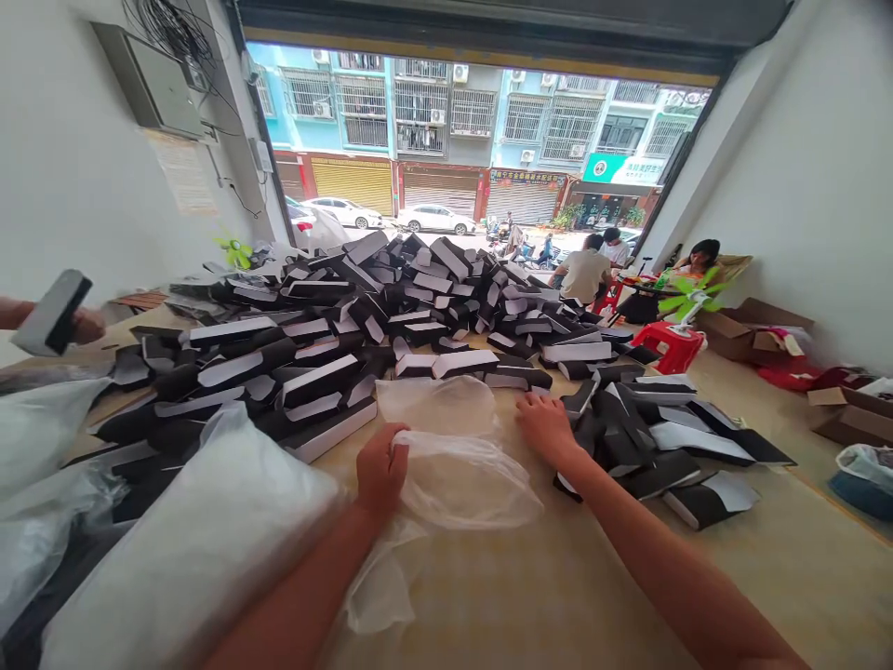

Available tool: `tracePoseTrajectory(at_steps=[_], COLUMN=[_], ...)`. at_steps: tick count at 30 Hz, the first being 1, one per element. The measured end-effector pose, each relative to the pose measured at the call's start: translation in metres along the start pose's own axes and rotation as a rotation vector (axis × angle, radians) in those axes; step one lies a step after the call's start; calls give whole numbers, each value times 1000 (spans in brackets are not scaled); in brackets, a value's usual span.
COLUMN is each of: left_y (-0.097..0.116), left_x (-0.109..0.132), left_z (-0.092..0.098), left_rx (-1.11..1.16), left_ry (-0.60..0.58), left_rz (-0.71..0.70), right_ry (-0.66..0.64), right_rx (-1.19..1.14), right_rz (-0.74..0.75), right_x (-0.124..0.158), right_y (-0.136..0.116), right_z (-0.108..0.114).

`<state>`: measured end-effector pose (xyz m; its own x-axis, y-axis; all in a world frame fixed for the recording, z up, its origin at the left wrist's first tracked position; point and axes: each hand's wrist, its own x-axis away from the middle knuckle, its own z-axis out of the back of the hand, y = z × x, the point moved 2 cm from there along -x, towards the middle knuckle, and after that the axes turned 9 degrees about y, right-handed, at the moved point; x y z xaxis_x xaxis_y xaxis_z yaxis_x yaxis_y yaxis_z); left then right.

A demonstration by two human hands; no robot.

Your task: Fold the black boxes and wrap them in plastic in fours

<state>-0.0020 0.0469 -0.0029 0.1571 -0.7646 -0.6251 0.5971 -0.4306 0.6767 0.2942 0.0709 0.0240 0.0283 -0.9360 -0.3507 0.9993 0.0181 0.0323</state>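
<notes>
My left hand (382, 470) is closed on the edge of a clear plastic bag (464, 479), thumb on top; the bag's mouth gapes towards the right. Just beyond the bag, my right hand (546, 430) rests low over the table, empty, with its fingers a little apart. Its fingertips are close to a group of black-and-white folded pieces (632, 433) on the right. More such pieces form a large heap (419, 298) across the far side of the table. Beside my left forearm lies a bulging white plastic bag (202, 540), its contents not clearly visible.
At the left edge, another person's hand (87, 326) holds a black-and-white piece (52, 312). A red stool (671, 346) with a green fan (690, 298) stands beyond the table (530, 596). Cardboard boxes (757, 330) are on the right floor. People (584, 270) sit near the doorway.
</notes>
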Motion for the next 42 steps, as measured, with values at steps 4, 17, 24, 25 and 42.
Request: tracePoseTrajectory(at_steps=[4,17,24,25,42], left_y=[3,3,0,0,0], left_x=[0,-3,0,1,-6], left_z=[-3,-5,-10,-10,-10], left_rx=[-3,17,152,153,245], left_ry=[-66,-35,-102,-105,-179], left_rz=[-73,-326,-350,-331,-154], right_ry=[66,62,157,172,661], right_rx=[-13,-139,-84,-77,-588], right_rz=[-34,137,46,30,415], right_x=[-36,-97,-66,-62,15], right_y=[-11,-62,-56,-55,-93], right_z=[5,-39,-36,-34,12])
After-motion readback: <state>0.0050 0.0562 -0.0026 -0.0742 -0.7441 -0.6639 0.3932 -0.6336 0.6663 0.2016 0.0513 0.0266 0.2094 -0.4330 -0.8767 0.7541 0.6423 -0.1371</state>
